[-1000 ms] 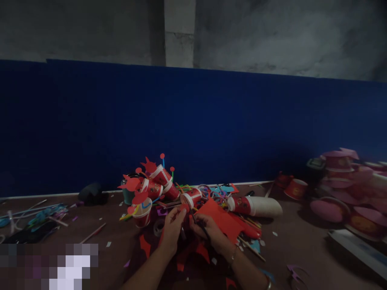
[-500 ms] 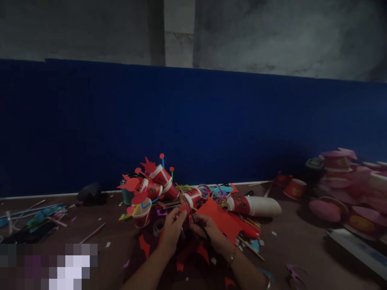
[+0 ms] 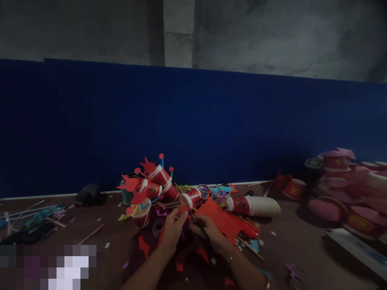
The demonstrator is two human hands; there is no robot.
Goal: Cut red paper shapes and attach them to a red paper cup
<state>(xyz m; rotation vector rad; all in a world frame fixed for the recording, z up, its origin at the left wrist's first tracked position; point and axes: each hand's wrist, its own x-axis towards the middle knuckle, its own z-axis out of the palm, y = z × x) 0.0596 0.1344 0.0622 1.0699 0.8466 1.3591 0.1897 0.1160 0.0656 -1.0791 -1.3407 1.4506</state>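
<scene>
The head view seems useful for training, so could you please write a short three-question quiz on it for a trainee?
1. Which hand holds the scissors?
2. True or false, about the cup stack: it stands upright.
3. Fill in the colour: the left hand pinches a small piece that is ____.

Key:
1. The right hand.
2. False; it lies on its side.
3. Red.
</scene>
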